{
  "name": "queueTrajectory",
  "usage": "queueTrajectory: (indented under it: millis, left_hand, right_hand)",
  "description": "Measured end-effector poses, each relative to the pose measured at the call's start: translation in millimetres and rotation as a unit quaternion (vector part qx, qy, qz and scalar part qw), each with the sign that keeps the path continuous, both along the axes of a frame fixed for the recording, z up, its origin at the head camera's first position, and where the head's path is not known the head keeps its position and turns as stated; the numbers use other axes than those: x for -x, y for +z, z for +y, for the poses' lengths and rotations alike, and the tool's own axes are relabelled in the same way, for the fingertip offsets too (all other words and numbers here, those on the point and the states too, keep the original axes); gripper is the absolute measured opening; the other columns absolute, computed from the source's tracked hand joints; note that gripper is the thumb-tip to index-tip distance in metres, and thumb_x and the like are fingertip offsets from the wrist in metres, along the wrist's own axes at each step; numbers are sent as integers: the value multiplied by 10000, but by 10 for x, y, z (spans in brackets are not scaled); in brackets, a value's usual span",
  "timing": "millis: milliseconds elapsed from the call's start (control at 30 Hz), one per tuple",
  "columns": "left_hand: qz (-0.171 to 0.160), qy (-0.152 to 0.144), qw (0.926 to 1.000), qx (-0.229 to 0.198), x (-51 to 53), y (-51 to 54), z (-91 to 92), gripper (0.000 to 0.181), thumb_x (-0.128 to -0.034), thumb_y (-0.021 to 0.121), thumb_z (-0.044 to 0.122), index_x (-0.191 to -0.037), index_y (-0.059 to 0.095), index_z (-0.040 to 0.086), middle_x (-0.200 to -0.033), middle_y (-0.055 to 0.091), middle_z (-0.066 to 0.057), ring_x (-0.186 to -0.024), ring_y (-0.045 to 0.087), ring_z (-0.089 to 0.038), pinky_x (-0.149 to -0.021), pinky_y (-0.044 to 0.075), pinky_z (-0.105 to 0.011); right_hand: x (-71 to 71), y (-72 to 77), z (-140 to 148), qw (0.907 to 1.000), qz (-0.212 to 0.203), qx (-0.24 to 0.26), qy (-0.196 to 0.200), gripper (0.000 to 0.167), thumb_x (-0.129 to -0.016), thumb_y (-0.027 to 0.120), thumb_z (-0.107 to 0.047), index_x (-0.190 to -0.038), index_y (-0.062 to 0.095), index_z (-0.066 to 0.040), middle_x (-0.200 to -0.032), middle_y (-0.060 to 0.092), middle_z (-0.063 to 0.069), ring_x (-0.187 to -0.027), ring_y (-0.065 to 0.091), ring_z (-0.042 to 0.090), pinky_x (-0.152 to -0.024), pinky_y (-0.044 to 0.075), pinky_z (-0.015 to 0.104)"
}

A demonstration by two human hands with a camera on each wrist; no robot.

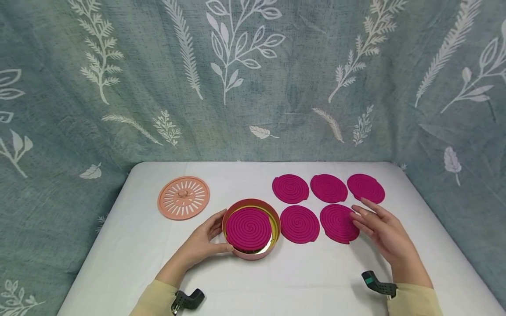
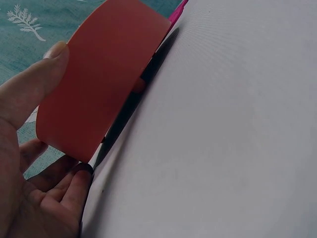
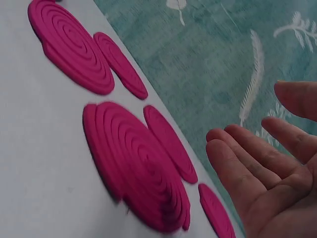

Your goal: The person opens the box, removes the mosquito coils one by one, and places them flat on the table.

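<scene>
Gripped the round tin (image 1: 254,255) at 9 o'clock with curled fingers and thumb of the left hand (image 1: 205,243), probably to steady it; saw 1 magenta coil (image 1: 249,229) inside. Held the right hand (image 1: 381,228) loosely extended, gripping nothing, at the 2 o'clock edge of the outer front coil (image 1: 337,224). Saw the slotted lid (image 1: 183,196) at 10 o'clock, likely there to free the tin's mouth, and, in between at 3 o'clock, the inner front coil (image 1: 299,224).

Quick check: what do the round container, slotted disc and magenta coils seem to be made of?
Round container: probably painted metal; smooth, satin red outside, with a shiny gold interior showing bright reflections.
Slotted disc: metal or plastic, can't tell which; even, matte peach colour and clean-edged slots.
Magenta coils: possibly pressed powder; matte, opaque spiral ridges without glossy highlights.
</scene>
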State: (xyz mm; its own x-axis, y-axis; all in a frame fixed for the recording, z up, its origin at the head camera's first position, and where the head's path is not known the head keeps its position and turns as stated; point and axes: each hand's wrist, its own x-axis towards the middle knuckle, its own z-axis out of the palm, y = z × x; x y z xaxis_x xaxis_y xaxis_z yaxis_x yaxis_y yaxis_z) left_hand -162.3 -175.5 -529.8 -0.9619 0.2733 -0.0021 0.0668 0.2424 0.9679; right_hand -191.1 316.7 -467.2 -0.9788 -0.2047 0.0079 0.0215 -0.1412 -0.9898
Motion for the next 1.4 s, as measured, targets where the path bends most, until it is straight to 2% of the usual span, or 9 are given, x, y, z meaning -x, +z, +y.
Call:
queueTrajectory:
  millis: [100, 267, 467, 567, 700, 1000, 1200, 1400]
  left_hand:
    - [43, -6, 10000, 8, -5, -10, -4, 1068, -647, 939, 362, -1532, 350, 267, -1515, 413, -8, -1377, 414, -180, -1101, 385, -236]
    - [-46, 6, 10000, -1, -1, -19, -14, 1059, -644, 941, 364, -1523, 354, 301, -1506, 418, 26, -1367, 417, -134, -1100, 380, -215]
    - [-3, -47, 9999, -101, 4, -31, -27, 1044, -662, 935, 339, -1525, 351, 290, -1509, 414, 21, -1374, 407, -138, -1116, 362, -225]
    - [-7, -24, 10000, -91, 2, -29, -30, 1050, -658, 936, 347, -1528, 352, 280, -1509, 414, 18, -1373, 409, -141, -1116, 363, -227]
    - [-34, 20, 10000, -13, -2, -23, -30, 1064, -647, 939, 370, -1528, 348, 288, -1509, 413, 24, -1370, 413, -133, -1107, 372, -217]
    - [-37, 17, 9999, 105, -9, 0, -5, 1063, -647, 934, 400, -1527, 346, 307, -1495, 421, 68, -1360, 414, -87, -1092, 378, -190]
    - [32, -12, 9999, 119, 1, 18, 0, 1068, -653, 932, 394, -1535, 341, 276, -1503, 419, 38, -1369, 411, -117, -1099, 376, -205]
    - [2, -16, 10000, 75, -1, 28, 1, 1078, -653, 935, 378, -1541, 335, 257, -1501, 420, 32, -1368, 412, -115, -1105, 373, -209]
  right_hand:
    - [71, 73, -126, 9994, 33, -283, 202, 550, -1044, 495, -105, -1544, 277, -30, -1348, 570, 24, -1205, 596, 213, -1003, 500, 311]
    - [202, 170, -362, 9963, 182, -535, 640, 559, -1046, 498, -115, -1534, 262, 18, -1355, 555, 21, -1208, 591, 198, -1007, 505, 327]
    - [317, 189, -716, 9912, 180, -980, 868, 588, -1028, 557, -188, -1522, 307, 9, -1417, 501, 157, -1243, 563, 284, -1013, 497, 362]
    - [343, 191, -912, 9884, 199, -1070, 1055, 596, -1023, 567, -212, -1518, 318, 8, -1441, 464, 217, -1262, 538, 337, -1011, 504, 348]
    - [361, 204, -1157, 9850, 140, -1072, 1344, 579, -1016, 579, -226, -1504, 357, -6, -1433, 483, 205, -1284, 495, 403, -1012, 510, 345]
    - [410, 269, -1618, 9752, -54, -1102, 1917, 570, -1004, 599, -250, -1475, 401, 4, -1420, 503, 198, -1274, 525, 350, -1066, 457, 469]
    - [470, 273, -1846, 9646, -93, -1299, 2291, 513, -1011, 589, -266, -1463, 456, -61, -1437, 484, 201, -1290, 506, 360, -1057, 479, 407]
    - [513, 273, -2014, 9557, -75, -1573, 2487, 521, -998, 604, -323, -1454, 485, -98, -1441, 494, 170, -1306, 492, 348, -1071, 468, 370]
